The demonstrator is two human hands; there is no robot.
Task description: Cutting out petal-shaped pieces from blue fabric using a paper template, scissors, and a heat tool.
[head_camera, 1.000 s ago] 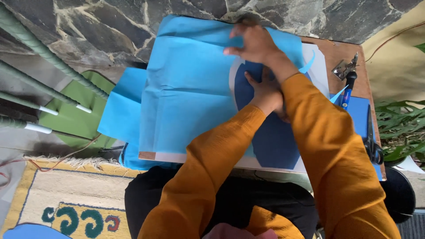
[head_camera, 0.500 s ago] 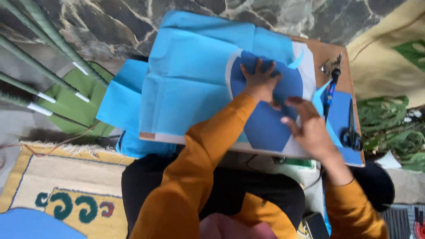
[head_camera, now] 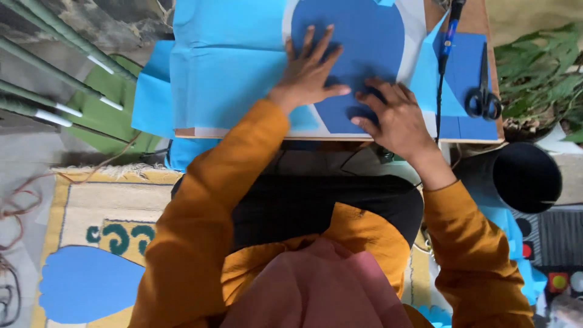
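A large dark blue petal-shaped cutout [head_camera: 358, 48] lies on a white sheet on the small wooden table [head_camera: 467, 12]. My left hand [head_camera: 310, 73] lies flat on the cutout's left side, fingers spread, partly over light blue paper [head_camera: 231, 61]. My right hand [head_camera: 395, 115] presses on the cutout's lower tip near the table's front edge, fingers slightly curled. Neither hand holds anything. Both sleeves are orange.
Black scissors [head_camera: 483, 91] and a blue-handled tool with a black cord [head_camera: 448, 36] lie on blue paper at the table's right. A black round container [head_camera: 525, 176] stands lower right. Another blue cutout [head_camera: 85, 282] lies on the rug at lower left. Green rods [head_camera: 54, 73] lean at left.
My right hand came down from the far top of the sheets to the cutout's near tip. My left hand stayed pressed on the cutout. The view shifted closer over the table.
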